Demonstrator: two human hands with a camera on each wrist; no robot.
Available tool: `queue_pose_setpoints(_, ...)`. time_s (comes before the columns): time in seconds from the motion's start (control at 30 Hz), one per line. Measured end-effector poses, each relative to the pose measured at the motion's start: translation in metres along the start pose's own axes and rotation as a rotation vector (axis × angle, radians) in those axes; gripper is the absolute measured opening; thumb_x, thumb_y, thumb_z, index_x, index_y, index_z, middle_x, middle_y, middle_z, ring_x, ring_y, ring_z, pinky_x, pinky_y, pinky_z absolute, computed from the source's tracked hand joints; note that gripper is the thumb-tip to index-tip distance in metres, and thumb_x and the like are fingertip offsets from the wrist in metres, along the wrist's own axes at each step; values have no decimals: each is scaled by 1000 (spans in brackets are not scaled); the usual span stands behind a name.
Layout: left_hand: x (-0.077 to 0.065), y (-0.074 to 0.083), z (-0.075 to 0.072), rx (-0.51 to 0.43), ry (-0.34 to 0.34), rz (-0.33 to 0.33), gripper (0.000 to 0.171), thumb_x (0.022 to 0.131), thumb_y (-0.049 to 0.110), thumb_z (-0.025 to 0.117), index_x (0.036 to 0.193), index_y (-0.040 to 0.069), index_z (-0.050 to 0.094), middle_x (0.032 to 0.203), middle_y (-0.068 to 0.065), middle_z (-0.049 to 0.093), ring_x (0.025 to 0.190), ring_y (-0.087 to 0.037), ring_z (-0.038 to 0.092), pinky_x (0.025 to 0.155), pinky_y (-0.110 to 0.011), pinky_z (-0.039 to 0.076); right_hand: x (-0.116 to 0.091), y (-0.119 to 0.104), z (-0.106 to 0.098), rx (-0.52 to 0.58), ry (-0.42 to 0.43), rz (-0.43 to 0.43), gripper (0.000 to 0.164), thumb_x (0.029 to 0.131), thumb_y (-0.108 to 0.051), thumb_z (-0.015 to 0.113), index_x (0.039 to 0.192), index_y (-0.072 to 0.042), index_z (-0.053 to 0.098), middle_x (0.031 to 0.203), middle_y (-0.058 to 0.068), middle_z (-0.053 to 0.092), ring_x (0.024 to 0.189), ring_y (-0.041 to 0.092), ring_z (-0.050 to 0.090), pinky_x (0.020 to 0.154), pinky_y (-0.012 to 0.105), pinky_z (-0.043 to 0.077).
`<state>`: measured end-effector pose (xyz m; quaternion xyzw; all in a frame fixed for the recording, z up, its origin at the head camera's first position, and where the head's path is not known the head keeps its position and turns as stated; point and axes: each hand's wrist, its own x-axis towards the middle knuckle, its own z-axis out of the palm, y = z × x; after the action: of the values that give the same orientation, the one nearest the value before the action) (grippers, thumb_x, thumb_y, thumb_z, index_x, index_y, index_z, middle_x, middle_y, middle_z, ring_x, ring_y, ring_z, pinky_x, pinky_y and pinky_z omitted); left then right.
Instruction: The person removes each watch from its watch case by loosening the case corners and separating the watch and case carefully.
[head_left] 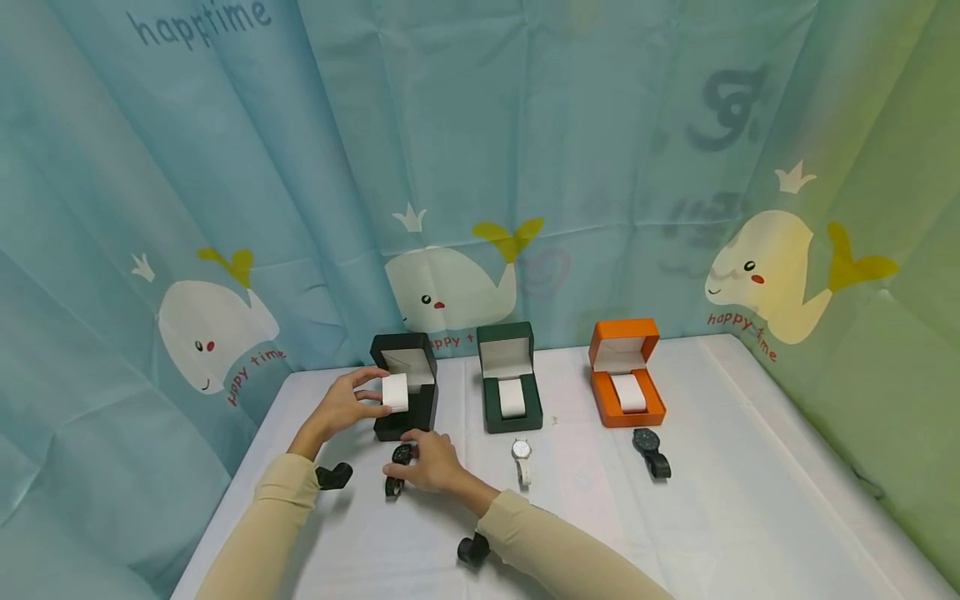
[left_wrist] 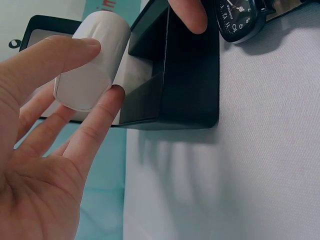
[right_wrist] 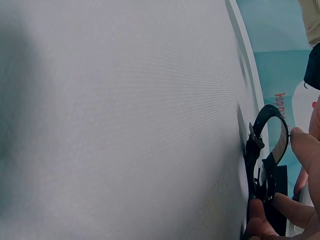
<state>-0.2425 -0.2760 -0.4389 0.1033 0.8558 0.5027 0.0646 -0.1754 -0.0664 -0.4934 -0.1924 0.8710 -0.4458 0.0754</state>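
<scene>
My left hand (head_left: 348, 406) pinches a white watch cushion (head_left: 395, 392) between thumb and fingers, above the open black watch box (head_left: 405, 425). In the left wrist view the cushion (left_wrist: 95, 60) is a rounded roll with no watch round it. Just in front of that box, my right hand (head_left: 435, 462) has its thumb and fingers curled about a black watch (head_left: 397, 479). The right wrist view shows the watch's looped strap (right_wrist: 275, 120) standing on edge, fingertips against it. Its dark dial with white numerals (left_wrist: 235, 17) appears in the left wrist view.
Right of the black box stand an open green box (head_left: 491, 408) and an open orange box (head_left: 603, 400), each with a white cushion. A white watch (head_left: 522, 458) and another black watch (head_left: 651, 454) lie before them on the white-covered table (head_left: 585, 517). A blue curtain (head_left: 570, 275) hangs behind.
</scene>
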Motion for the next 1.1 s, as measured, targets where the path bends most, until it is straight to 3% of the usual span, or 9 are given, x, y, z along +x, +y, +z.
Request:
queue_pose_setpoints(0.57, 0, 3, 3, 8, -12, -17, 64, 85, 1, 82, 143, 0, 53, 151, -25, 43, 120, -44, 61, 87, -41, 58, -1, 1, -2, 11, -4, -7, 56, 85, -38, 84, 127, -4, 68, 91, 4, 65, 86, 16, 51, 69, 30, 43)
queue_pose_setpoints(0.9, 0, 11, 2, 94, -35, 20, 67, 86, -3, 78, 147, -3, 49, 149, -29, 43, 122, -48, 59, 86, -44, 57, -2, 0, -11, 3, -27, -41, 55, 87, -37, 83, 128, -4, 67, 90, 4, 63, 80, 13, 51, 68, 28, 43)
queue_pose_setpoints(1.1, 2, 13, 2, 172, -62, 7, 69, 83, -7, 74, 148, 0, 51, 153, -29, 39, 124, -49, 58, 79, -38, 56, -4, -3, -14, 1, -43, -28, 56, 87, -37, 82, 129, -4, 66, 91, 4, 63, 81, 12, 51, 69, 27, 44)
